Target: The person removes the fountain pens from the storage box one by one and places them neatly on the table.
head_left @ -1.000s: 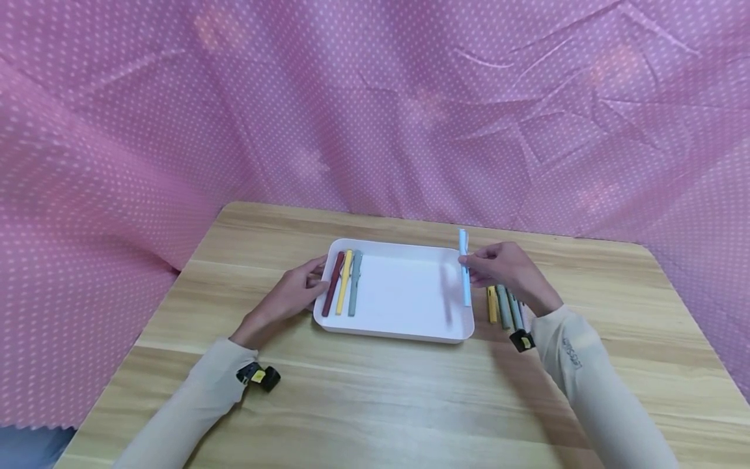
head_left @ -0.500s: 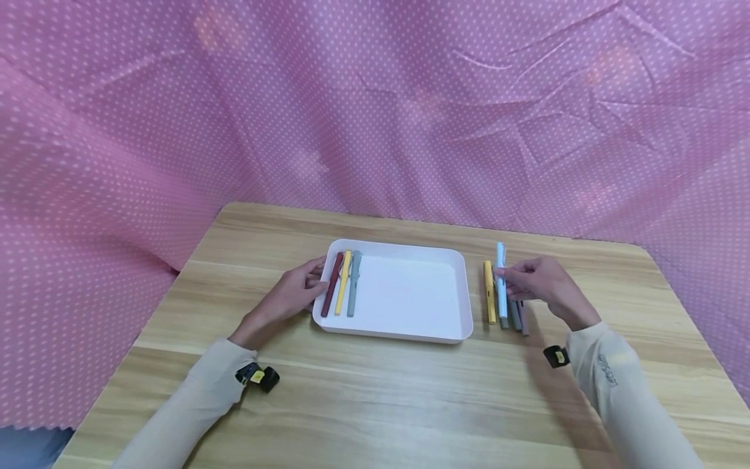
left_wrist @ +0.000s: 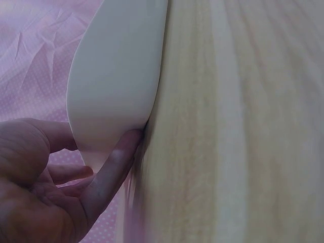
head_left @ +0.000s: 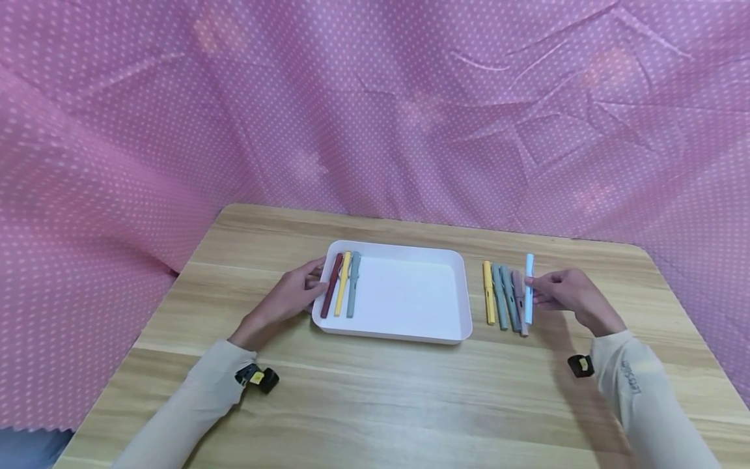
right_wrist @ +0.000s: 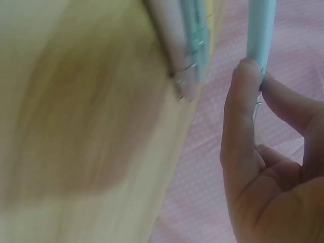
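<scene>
My left hand point(head_left: 293, 296) grips the left wall of a white tray point(head_left: 410, 296). In the left wrist view, its fingers and thumb hold the outer corner of that tray point(left_wrist: 119, 66). Inside, along the left end, lie a dark red pen point(head_left: 331, 286), a yellow pen point(head_left: 343, 283) and a grey-green pen point(head_left: 354, 286). My right hand point(head_left: 571, 296) pinches a light blue pen point(head_left: 530, 307) between thumb and fingers, held upright beside the right end of a row of pens. The right wrist view shows this pen point(right_wrist: 260, 30) apart from the row.
To the right of the tray, a yellow pen point(head_left: 489, 293), two grey-green pens point(head_left: 510, 299) and a mauve pen point(head_left: 519, 303) lie side by side on the wooden table point(head_left: 387, 404). A pink dotted cloth point(head_left: 375, 117) hangs behind the table.
My right hand has carried the light blue pen from over the tray's right edge, across the row of pens, to its right side. The left hand and tray stay nearly put.
</scene>
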`<state>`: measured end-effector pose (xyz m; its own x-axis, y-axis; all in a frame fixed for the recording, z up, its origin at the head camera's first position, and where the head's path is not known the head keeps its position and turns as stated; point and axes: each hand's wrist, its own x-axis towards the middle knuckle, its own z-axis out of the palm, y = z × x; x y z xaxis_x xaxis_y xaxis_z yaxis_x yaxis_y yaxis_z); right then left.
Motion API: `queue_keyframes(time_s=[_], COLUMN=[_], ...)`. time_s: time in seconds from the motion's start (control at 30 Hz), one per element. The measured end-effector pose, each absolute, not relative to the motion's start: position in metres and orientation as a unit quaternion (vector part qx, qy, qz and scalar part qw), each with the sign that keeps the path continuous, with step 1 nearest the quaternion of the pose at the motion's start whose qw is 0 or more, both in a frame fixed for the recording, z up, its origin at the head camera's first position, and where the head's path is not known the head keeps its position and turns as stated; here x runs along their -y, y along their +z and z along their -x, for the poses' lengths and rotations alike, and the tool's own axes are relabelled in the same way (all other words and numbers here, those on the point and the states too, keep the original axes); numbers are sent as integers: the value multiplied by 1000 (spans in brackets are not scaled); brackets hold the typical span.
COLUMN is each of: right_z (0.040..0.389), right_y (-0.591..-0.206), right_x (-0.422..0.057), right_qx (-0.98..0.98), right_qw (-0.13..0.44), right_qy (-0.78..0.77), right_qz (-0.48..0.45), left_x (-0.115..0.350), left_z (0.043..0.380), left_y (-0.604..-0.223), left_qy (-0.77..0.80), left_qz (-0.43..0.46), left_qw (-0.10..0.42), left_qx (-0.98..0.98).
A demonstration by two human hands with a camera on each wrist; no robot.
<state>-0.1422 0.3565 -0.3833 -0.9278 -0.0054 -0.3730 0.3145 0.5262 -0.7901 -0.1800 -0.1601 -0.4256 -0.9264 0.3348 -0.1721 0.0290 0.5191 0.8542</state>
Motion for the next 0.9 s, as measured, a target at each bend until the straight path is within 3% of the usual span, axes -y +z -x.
queue_keyframes(time_s=[0.9], right_z=[145], right_y=[-407], right_x=[-374], right_qx=[-843], right_qw=[232], right_qy=[-475], right_qz=[-101], left_x=[161], left_z=[181], left_y=[-426], left_qy=[483], left_qz=[-108], left_qw=[159], left_qx=[-854])
